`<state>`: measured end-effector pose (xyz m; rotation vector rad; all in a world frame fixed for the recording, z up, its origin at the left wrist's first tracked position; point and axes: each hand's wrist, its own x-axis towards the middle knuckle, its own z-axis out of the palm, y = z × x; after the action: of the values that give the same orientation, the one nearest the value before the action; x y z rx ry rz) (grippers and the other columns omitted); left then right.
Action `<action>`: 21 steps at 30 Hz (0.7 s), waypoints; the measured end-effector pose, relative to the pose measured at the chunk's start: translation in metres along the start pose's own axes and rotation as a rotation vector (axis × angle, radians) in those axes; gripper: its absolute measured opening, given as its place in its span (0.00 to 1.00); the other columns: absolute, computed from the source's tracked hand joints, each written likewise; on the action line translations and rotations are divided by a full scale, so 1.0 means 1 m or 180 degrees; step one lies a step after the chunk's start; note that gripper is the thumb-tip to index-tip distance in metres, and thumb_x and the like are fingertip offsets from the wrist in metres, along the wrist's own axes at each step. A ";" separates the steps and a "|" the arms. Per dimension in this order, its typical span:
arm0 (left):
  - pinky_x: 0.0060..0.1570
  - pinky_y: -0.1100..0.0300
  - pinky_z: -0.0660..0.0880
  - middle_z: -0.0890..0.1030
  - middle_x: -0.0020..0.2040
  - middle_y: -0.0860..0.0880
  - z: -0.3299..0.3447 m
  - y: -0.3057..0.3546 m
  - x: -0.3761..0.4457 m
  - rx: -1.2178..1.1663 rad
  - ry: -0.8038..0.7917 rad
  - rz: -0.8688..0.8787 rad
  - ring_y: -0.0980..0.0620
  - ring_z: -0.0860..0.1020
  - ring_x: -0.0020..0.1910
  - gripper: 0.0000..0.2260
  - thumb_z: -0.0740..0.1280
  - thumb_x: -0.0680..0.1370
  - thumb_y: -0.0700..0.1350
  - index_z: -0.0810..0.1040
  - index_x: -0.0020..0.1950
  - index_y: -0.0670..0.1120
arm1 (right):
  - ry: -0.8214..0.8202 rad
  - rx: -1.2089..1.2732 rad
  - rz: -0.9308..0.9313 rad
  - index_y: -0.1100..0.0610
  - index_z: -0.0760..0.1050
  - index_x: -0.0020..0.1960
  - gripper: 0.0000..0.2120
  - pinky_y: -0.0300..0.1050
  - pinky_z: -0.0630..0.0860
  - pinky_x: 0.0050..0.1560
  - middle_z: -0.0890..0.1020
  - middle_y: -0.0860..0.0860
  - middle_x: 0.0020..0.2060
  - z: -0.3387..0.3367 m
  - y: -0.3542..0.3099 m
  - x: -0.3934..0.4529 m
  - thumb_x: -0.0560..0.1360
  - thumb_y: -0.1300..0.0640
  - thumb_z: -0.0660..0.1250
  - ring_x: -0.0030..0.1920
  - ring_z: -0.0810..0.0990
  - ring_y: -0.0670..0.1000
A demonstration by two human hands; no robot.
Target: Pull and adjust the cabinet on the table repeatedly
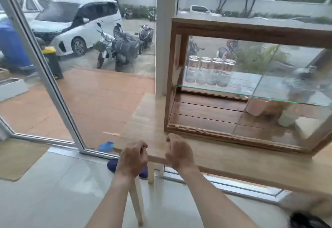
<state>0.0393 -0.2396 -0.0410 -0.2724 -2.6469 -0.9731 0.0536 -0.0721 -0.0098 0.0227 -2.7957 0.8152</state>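
Note:
My left hand and my right hand hover side by side over the near left corner of a wooden table. The fingers of both are loosely curled and hold nothing. Just beyond my right hand stands a wooden display cabinet with glass sides. On its glass shelf stand several clear glass jars. Lower right inside the cabinet are a pale pink cup and a whitish cup, blurred.
A glass door in a white frame stands at the left, with a white pillar behind the table. Dark shoes and a blue object lie on the floor beside the table leg. A mat lies left. Cars and scooters are parked outside.

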 end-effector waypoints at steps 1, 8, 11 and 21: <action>0.45 0.52 0.78 0.83 0.40 0.47 0.010 0.015 0.006 -0.0004 -0.0029 0.0065 0.46 0.80 0.43 0.06 0.66 0.73 0.37 0.80 0.45 0.46 | 0.0066 -0.0039 0.0099 0.59 0.75 0.50 0.09 0.52 0.76 0.47 0.82 0.59 0.47 -0.012 0.014 0.002 0.73 0.64 0.58 0.47 0.80 0.62; 0.52 0.49 0.78 0.84 0.47 0.45 0.064 0.100 0.039 0.0077 -0.0215 0.0462 0.45 0.80 0.48 0.08 0.62 0.77 0.41 0.81 0.50 0.45 | 0.0615 -0.0231 0.0670 0.60 0.76 0.51 0.11 0.50 0.75 0.51 0.81 0.58 0.48 -0.065 0.088 0.005 0.75 0.64 0.56 0.49 0.79 0.61; 0.51 0.47 0.79 0.83 0.50 0.45 0.080 0.124 0.046 0.0258 -0.0228 0.0524 0.44 0.81 0.49 0.09 0.61 0.78 0.43 0.80 0.51 0.45 | 0.0707 -0.0336 0.0652 0.59 0.77 0.54 0.13 0.50 0.73 0.57 0.81 0.57 0.50 -0.072 0.107 0.007 0.74 0.65 0.57 0.51 0.79 0.59; 0.54 0.54 0.77 0.79 0.53 0.47 0.109 0.156 0.072 0.0804 -0.0619 0.0978 0.47 0.79 0.53 0.14 0.59 0.78 0.39 0.74 0.62 0.49 | 0.0326 -0.0718 0.0348 0.49 0.78 0.60 0.16 0.49 0.73 0.60 0.82 0.51 0.52 -0.077 0.118 0.036 0.75 0.60 0.61 0.56 0.79 0.55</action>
<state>-0.0083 -0.0461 -0.0013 -0.7195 -2.7499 -0.5330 0.0259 0.0704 -0.0006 -0.2055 -2.7925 0.5033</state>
